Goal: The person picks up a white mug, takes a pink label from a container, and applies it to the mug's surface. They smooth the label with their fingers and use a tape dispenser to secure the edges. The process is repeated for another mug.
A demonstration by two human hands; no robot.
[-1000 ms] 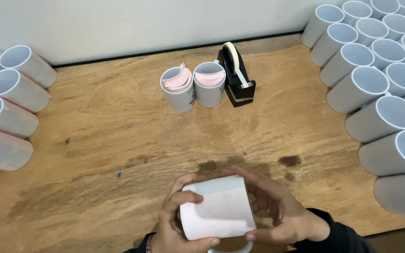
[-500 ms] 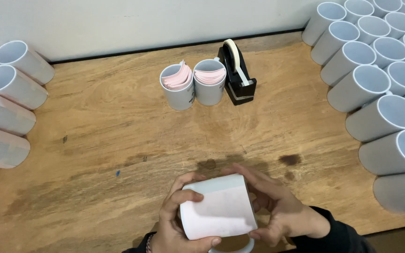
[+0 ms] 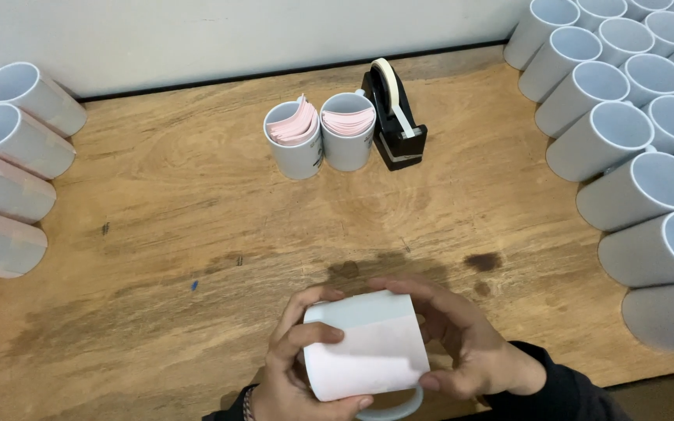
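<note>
Hands at the lower centre of the frame: your left hand and right hand both grasp a white mug (paper wrapped round it) above the tabletop.

2 cups left of tape dispenser, mug rows right

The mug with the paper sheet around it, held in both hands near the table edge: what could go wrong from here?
1. The paper sheet seems held on the mug only by the left hand and right hand; it could slip or sit crooked.
2. The mug is at the near edge of the table, so a lost grip might drop it off the table.
3. The mugs lying on their sides at the right might roll if bumped.
</note>
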